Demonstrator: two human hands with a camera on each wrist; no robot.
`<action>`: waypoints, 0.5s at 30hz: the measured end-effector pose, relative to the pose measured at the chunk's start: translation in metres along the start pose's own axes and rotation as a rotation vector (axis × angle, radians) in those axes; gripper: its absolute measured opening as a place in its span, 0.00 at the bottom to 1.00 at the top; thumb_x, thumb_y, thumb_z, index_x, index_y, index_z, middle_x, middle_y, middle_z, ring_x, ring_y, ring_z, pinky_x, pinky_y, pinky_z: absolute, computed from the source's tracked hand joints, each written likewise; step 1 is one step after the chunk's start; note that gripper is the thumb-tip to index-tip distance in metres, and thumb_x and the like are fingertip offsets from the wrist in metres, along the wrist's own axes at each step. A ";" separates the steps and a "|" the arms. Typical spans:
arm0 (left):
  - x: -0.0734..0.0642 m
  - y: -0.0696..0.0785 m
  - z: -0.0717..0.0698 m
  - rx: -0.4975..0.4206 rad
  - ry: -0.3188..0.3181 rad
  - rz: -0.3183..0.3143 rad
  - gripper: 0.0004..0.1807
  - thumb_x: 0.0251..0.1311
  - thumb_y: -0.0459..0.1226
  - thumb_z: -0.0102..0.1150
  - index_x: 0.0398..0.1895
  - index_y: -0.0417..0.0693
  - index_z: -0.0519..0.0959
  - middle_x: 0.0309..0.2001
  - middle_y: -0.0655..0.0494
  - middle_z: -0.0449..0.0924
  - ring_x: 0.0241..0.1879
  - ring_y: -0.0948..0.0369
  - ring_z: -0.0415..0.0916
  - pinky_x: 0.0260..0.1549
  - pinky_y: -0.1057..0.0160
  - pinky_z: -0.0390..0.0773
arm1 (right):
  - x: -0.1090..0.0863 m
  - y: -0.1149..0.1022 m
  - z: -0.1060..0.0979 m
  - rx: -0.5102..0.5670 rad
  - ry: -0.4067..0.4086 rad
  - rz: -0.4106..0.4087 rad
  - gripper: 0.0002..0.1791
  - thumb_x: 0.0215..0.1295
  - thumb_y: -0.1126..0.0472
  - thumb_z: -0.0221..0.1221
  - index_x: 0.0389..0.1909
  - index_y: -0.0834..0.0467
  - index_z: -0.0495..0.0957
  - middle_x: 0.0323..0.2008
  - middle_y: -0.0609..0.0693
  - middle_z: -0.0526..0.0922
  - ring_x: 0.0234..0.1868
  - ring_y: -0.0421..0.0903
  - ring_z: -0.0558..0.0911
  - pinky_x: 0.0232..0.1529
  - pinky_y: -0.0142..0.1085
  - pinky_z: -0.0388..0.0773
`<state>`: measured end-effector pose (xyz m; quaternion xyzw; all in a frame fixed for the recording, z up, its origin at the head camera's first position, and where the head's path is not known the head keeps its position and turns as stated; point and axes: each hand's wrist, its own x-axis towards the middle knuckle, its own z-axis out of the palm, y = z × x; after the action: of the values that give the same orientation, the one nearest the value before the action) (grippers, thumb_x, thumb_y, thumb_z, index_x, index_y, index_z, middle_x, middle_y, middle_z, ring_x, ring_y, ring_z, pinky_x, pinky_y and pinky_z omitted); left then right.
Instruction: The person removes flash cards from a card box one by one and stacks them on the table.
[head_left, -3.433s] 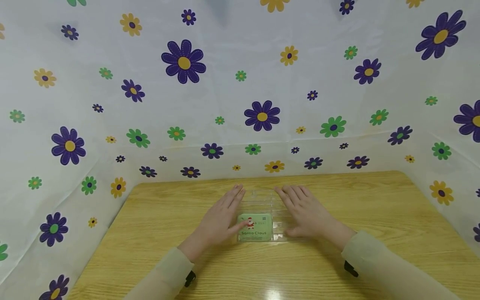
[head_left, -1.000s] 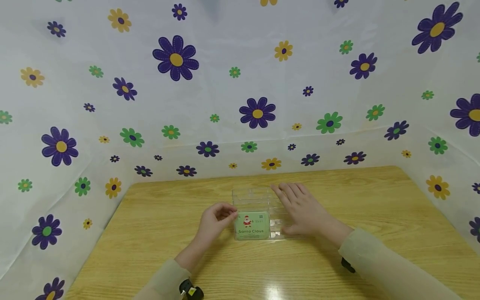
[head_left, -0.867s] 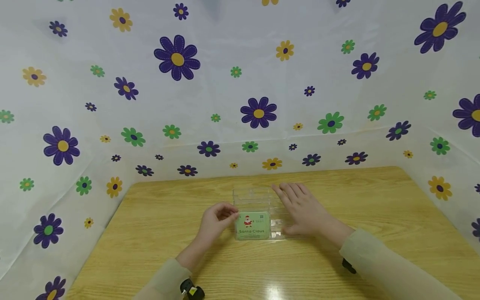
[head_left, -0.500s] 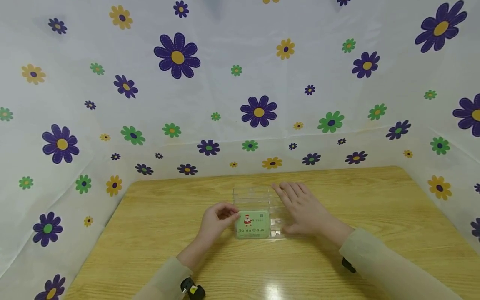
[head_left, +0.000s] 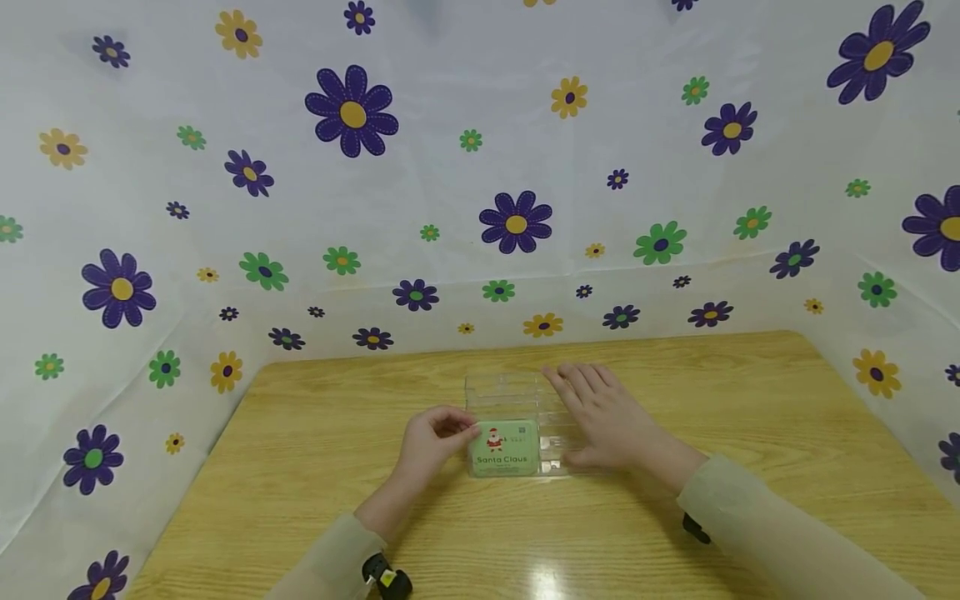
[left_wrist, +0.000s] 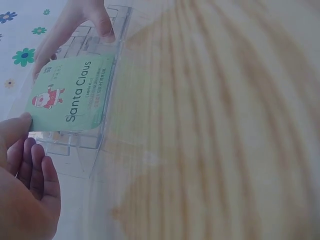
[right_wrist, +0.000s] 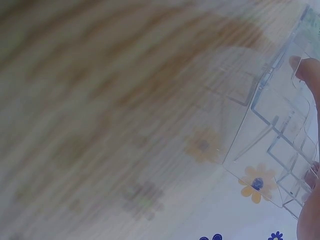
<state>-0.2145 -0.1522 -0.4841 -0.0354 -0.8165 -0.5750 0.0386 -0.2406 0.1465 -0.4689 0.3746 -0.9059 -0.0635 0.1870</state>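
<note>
A clear plastic compartment box (head_left: 502,406) lies on the wooden table. In its front left part is a green card (head_left: 505,450) printed with a Santa and the words "Santa Claus". My left hand (head_left: 427,443) pinches the card's left corner between thumb and forefinger. The left wrist view shows the thumb on top of the green card (left_wrist: 70,95) and the other fingers loosely bent below. My right hand (head_left: 611,421) rests on the box's right side, fingers extended. In the right wrist view the thumb touches the clear box (right_wrist: 280,120); much of that hand is cut off.
The wooden table (head_left: 315,450) reaches back to a white flowered cloth (head_left: 442,183), which rises behind it and at both sides. Dark wrist devices sit at both sleeves, the left one (head_left: 386,577) showing most.
My left hand was stretched along the box's left side, thumb over the card; it has drawn back and now pinches the card's corner. The right hand has stayed on the box.
</note>
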 end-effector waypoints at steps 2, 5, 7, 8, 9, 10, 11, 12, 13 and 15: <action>0.000 0.001 0.000 -0.007 0.005 -0.005 0.03 0.61 0.27 0.74 0.37 0.35 0.89 0.40 0.44 0.89 0.35 0.67 0.78 0.36 0.73 0.80 | 0.000 0.000 0.001 -0.003 0.005 0.000 0.71 0.50 0.25 0.70 0.83 0.64 0.52 0.73 0.61 0.68 0.72 0.57 0.69 0.76 0.53 0.67; 0.000 0.001 -0.001 -0.025 0.018 -0.026 0.03 0.61 0.27 0.74 0.37 0.35 0.89 0.42 0.43 0.90 0.35 0.67 0.80 0.37 0.74 0.80 | 0.000 0.000 0.002 -0.005 0.006 -0.002 0.71 0.50 0.25 0.69 0.83 0.64 0.51 0.73 0.61 0.68 0.72 0.57 0.69 0.76 0.54 0.67; -0.001 0.002 -0.001 -0.041 0.027 -0.033 0.03 0.61 0.27 0.74 0.36 0.34 0.89 0.42 0.43 0.91 0.35 0.67 0.80 0.37 0.74 0.81 | 0.000 0.000 0.003 -0.007 0.008 -0.003 0.71 0.50 0.25 0.69 0.83 0.64 0.51 0.73 0.61 0.68 0.72 0.57 0.69 0.76 0.54 0.67; 0.000 0.002 -0.002 -0.045 0.032 -0.034 0.03 0.61 0.27 0.74 0.36 0.34 0.89 0.42 0.42 0.91 0.35 0.68 0.81 0.37 0.74 0.81 | 0.000 0.000 0.003 -0.007 0.010 -0.003 0.71 0.50 0.25 0.69 0.83 0.64 0.52 0.73 0.61 0.68 0.72 0.57 0.69 0.76 0.53 0.67; 0.000 0.002 -0.002 -0.049 0.036 -0.034 0.03 0.61 0.27 0.74 0.36 0.34 0.89 0.42 0.42 0.91 0.35 0.68 0.81 0.37 0.74 0.81 | 0.000 0.000 0.003 -0.006 0.013 -0.003 0.71 0.50 0.25 0.69 0.83 0.63 0.52 0.73 0.61 0.68 0.72 0.57 0.69 0.76 0.53 0.67; 0.000 0.002 -0.002 -0.051 0.038 -0.031 0.04 0.61 0.27 0.74 0.36 0.33 0.89 0.42 0.42 0.91 0.35 0.68 0.81 0.36 0.74 0.81 | 0.000 0.001 0.003 -0.007 0.017 -0.003 0.71 0.49 0.25 0.69 0.83 0.63 0.52 0.73 0.60 0.68 0.72 0.57 0.69 0.76 0.53 0.67; 0.000 0.001 -0.003 -0.048 0.039 -0.027 0.04 0.61 0.27 0.74 0.36 0.33 0.89 0.41 0.42 0.91 0.34 0.69 0.81 0.36 0.74 0.81 | 0.000 0.001 0.004 -0.007 0.019 -0.003 0.71 0.49 0.26 0.69 0.83 0.63 0.52 0.73 0.60 0.68 0.71 0.57 0.69 0.76 0.53 0.67; 0.001 0.001 -0.003 -0.050 0.040 -0.024 0.04 0.61 0.27 0.74 0.37 0.33 0.90 0.41 0.42 0.91 0.34 0.69 0.81 0.36 0.74 0.81 | 0.001 0.001 0.004 -0.006 0.021 -0.002 0.70 0.49 0.26 0.70 0.83 0.63 0.52 0.73 0.60 0.68 0.71 0.57 0.69 0.76 0.53 0.67; 0.001 0.001 -0.003 -0.048 0.040 -0.020 0.04 0.62 0.28 0.73 0.37 0.33 0.90 0.41 0.42 0.91 0.33 0.69 0.81 0.35 0.74 0.81 | 0.001 0.001 0.004 -0.004 0.022 -0.001 0.70 0.49 0.26 0.70 0.83 0.63 0.52 0.73 0.60 0.68 0.72 0.57 0.69 0.76 0.53 0.67; 0.002 0.000 -0.003 -0.050 0.039 -0.018 0.04 0.63 0.28 0.72 0.38 0.33 0.90 0.40 0.42 0.91 0.32 0.70 0.80 0.35 0.73 0.81 | 0.001 0.001 0.004 -0.004 0.018 -0.001 0.70 0.49 0.26 0.70 0.83 0.63 0.52 0.73 0.60 0.68 0.72 0.57 0.69 0.76 0.53 0.67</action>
<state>-0.2160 -0.1554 -0.4827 -0.0178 -0.8012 -0.5962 0.0483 -0.2429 0.1465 -0.4722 0.3752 -0.9038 -0.0622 0.1961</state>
